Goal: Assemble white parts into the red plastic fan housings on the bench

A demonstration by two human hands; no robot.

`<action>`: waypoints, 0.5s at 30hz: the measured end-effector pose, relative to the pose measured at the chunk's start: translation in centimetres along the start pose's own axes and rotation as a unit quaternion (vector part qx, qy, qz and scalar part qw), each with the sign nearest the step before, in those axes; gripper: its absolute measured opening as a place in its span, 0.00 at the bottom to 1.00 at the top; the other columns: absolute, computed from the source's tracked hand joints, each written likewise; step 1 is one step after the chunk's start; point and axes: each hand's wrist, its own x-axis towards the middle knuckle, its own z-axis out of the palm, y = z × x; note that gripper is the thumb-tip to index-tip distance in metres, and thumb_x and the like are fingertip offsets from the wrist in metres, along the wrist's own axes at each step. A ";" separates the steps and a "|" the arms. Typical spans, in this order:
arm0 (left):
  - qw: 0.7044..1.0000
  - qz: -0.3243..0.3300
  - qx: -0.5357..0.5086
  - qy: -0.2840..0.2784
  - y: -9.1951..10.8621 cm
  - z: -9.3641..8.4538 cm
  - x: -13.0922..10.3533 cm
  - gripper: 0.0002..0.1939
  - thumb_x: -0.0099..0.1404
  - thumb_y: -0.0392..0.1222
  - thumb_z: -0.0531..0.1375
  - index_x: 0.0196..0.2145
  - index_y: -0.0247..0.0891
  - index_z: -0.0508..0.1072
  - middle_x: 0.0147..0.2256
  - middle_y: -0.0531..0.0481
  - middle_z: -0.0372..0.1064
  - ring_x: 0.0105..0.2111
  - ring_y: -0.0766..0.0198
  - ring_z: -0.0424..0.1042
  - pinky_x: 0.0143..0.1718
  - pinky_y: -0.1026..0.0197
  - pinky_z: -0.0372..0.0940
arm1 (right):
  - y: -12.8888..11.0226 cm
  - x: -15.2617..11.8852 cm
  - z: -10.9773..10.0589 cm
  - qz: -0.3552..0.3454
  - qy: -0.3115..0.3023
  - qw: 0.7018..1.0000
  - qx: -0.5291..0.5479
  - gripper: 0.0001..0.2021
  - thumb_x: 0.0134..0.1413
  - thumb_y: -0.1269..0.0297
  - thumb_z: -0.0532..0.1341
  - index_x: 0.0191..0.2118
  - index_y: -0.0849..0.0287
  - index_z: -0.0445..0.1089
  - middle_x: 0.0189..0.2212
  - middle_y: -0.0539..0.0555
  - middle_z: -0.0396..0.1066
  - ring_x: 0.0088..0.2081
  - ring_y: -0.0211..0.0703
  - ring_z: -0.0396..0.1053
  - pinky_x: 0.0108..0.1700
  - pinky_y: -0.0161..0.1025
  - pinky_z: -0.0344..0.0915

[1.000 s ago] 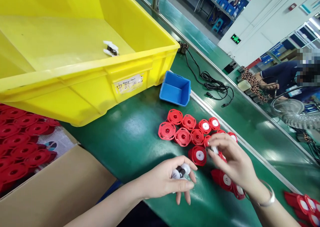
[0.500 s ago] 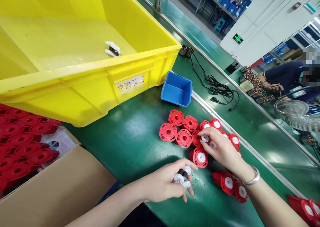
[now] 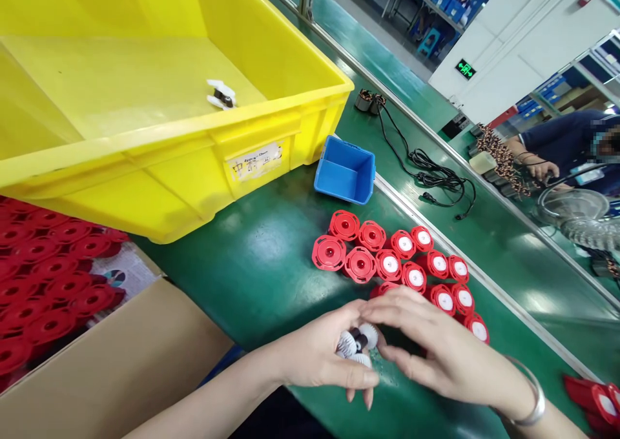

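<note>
The left hand (image 3: 317, 355) clasps white gears (image 3: 346, 344); the right hand (image 3: 431, 345), cannot tell. Red parts (image 3: 360, 264) crowd the green table (image 3: 261, 277); wall sign (image 3: 465, 69) beyond.

Between my left hand (image 3: 329, 355) and the yellow bin (image 3: 194, 181) I have a broad stretch of green table (image 3: 261, 239) to pass over, bounded at the left by a cardboard box (image 3: 126, 355). Beyond my right hand (image 3: 436, 342), red parts (image 3: 360, 264) crowd the way up to the metal rail (image 3: 504, 293) — I'd need to go above them — and the bin's tall wall blocks a low reach further left.
</note>
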 end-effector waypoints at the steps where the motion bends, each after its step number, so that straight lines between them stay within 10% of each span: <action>1: 1.000 0.007 -0.009 -0.013 0.0 0.0 0.0 0.28 0.60 0.41 0.68 0.53 0.38 0.59 0.30 0.54 0.70 0.25 0.68 0.74 0.24 0.70 0.66 | -0.4 0.0 0.4 -0.005 -0.017 1.000 0.010 0.20 0.65 0.66 0.57 0.61 0.54 0.60 0.55 0.57 0.68 0.58 0.45 0.65 0.60 0.44 0.65; 8: 0.990 0.053 -0.121 -0.039 0.6 0.2 -0.3 0.44 0.58 0.43 0.70 0.63 0.40 0.49 0.26 0.54 0.73 0.19 0.64 0.75 0.16 0.72 0.61 | -0.8 0.7 2.3 -0.055 0.047 0.997 0.041 0.18 0.65 0.71 0.58 0.59 0.56 0.62 0.52 0.57 0.69 0.55 0.41 0.65 0.61 0.42 0.62; 15: 0.989 0.084 -0.070 0.095 0.2 0.2 0.2 0.20 0.60 0.46 0.68 0.45 0.37 0.65 0.34 0.51 0.71 0.20 0.69 0.75 0.16 0.72 0.65 | -0.4 0.6 2.1 -0.051 0.110 0.991 0.060 0.18 0.61 0.76 0.59 0.55 0.57 0.64 0.48 0.58 0.66 0.51 0.41 0.67 0.51 0.36 0.69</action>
